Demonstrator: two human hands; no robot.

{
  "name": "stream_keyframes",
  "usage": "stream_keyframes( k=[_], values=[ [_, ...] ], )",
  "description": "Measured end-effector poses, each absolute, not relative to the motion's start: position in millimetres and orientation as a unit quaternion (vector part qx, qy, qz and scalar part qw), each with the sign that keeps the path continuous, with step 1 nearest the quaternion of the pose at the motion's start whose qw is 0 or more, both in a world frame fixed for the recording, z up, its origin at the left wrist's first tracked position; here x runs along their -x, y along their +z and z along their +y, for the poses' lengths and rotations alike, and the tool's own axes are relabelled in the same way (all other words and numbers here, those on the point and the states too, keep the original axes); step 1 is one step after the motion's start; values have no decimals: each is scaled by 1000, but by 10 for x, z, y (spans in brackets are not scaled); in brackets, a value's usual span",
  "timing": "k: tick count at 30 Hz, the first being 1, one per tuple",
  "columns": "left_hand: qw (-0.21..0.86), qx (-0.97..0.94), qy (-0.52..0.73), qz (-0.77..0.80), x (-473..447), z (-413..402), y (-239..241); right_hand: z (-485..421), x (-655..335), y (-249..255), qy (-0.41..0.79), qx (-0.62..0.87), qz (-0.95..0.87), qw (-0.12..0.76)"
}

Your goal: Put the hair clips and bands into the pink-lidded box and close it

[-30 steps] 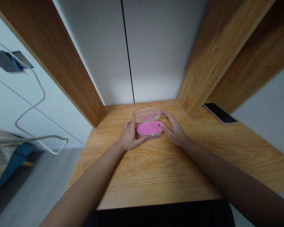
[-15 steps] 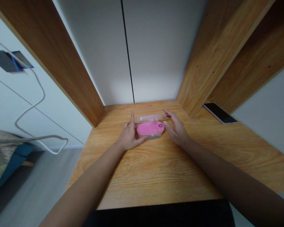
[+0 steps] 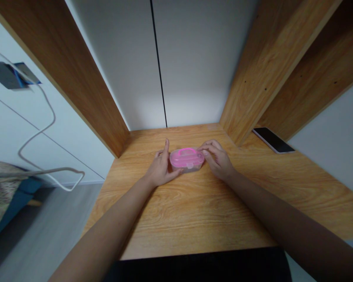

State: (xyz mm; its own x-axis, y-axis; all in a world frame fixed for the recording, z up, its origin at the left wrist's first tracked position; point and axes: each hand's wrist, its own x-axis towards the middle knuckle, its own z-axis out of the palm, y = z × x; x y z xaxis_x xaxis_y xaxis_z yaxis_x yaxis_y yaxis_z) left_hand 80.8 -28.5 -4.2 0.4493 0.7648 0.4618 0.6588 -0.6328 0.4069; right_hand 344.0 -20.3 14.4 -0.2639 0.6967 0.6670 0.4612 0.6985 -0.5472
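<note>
A small oval lunch box with clear walls and a pink inside stands on the wooden desk top. Its clear lid, with a bright pink handle, lies over the top; a clear clasp shows at the front. My left hand is round the box's left end, thumb along the front wall and one finger pointing up. At the right end, my right hand has its bent fingers and thumb on the edge of the lid. Whether the lid sits fully down cannot be seen.
Beyond the box rises a white panel between wooden uprights. A phone lies at the right by the wooden post. On the left a white cable hangs from a wall socket. The desk's bare wood reaches towards me.
The lid, tipped back behind the box before, has swung forward over the pink top. My right hand's fingers have come down with it; my left hand has stayed at the left end.
</note>
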Motion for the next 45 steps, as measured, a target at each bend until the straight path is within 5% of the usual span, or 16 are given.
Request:
stream_keyframes(
  k=[14,26,45],
  values=[
    [65,-868,306,385,-782,-272,-25,-157,-3411,97,152,348,-804,457],
    [78,-867,316,378,-788,-273,-10,-190,-3415,91,231,305,-855,350],
    [76,-866,322,375,-791,-282,-3,-154,-3444,69,222,277,-873,336]
  ],
)
